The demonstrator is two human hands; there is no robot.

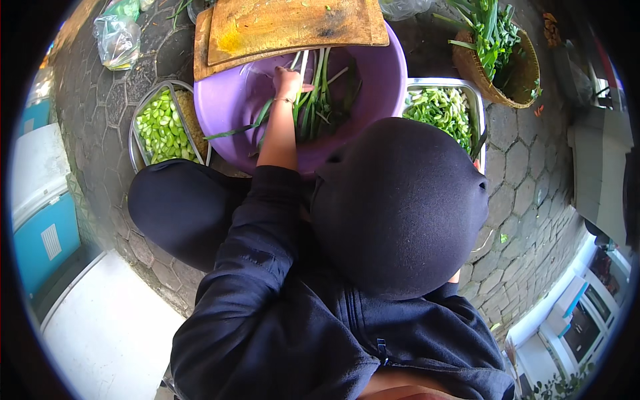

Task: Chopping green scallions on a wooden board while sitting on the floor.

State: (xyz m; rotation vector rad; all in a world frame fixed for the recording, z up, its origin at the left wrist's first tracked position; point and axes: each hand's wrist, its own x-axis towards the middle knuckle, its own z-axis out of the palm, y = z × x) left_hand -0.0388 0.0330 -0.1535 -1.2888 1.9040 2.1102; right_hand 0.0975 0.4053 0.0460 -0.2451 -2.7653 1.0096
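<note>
My left hand (288,84) reaches into a purple plastic basin (395,65), fingers bent among long scallions (316,100). White stalks lie against its fingers; whether it grips any of them I cannot tell. More green leaves spread over the basin's shaded bottom. My raised right knee covers most of my right hand (478,166); only a bit of finger shows past it. From that finger rises a dark knife blade (481,142), beside a metal tray (444,81) of chopped greens (440,112). The knife's handle is hidden.
Wooden cutting boards (295,25) lie across the basin's far rim. To the left stands a divided metal tray (172,87) with sliced green vegetables (162,125). A woven basket (520,95) of leafy greens (492,45) is at far right, a plastic bag (117,40) at far left.
</note>
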